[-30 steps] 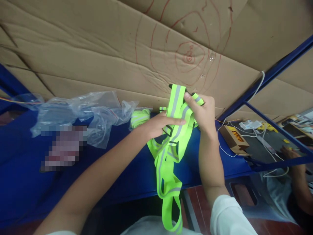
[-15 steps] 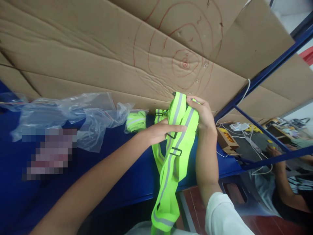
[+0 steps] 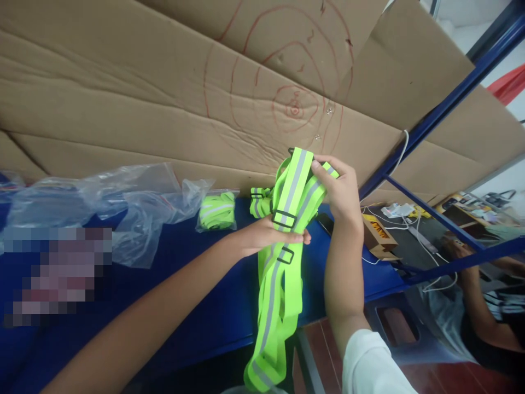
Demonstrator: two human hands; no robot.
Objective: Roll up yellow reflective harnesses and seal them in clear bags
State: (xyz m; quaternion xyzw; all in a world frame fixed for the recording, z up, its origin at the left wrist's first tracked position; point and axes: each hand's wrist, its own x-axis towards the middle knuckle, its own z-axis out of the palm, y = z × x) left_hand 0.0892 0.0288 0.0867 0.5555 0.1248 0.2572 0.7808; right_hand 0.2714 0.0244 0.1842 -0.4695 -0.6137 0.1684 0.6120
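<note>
In the left of the frame, clear bags (image 3: 135, 224) lie crumpled on the blue cloth (image 3: 197, 290), with a pixelated patch in front of them. Right of them, left of centre, a green bundle (image 3: 217, 212) sits in its own clear bag. Just beside it, a buckled green loop (image 3: 258, 202) shows partly behind the left hand (image 3: 262, 236); whether it joins the held strap is hard to tell.

The strap (image 3: 293, 273) is at the centre, held up in front of the cloth: bright yellow-green webbing, flat and ribbon-like, with a silver-grey stripe along its middle. It is gathered in several layers, fanned at the top and hanging in long loops to the bottom edge. One black rectangular buckle (image 3: 285, 219) lies just above the left thumb, another below it.

The left hand grasps the layers around their middle, thumb across the front. The right hand, right of centre, pinches their upper end.

Farther right stand an open box (image 3: 379, 239) and, near the edge, a co-worker's hand (image 3: 455, 250).
</note>
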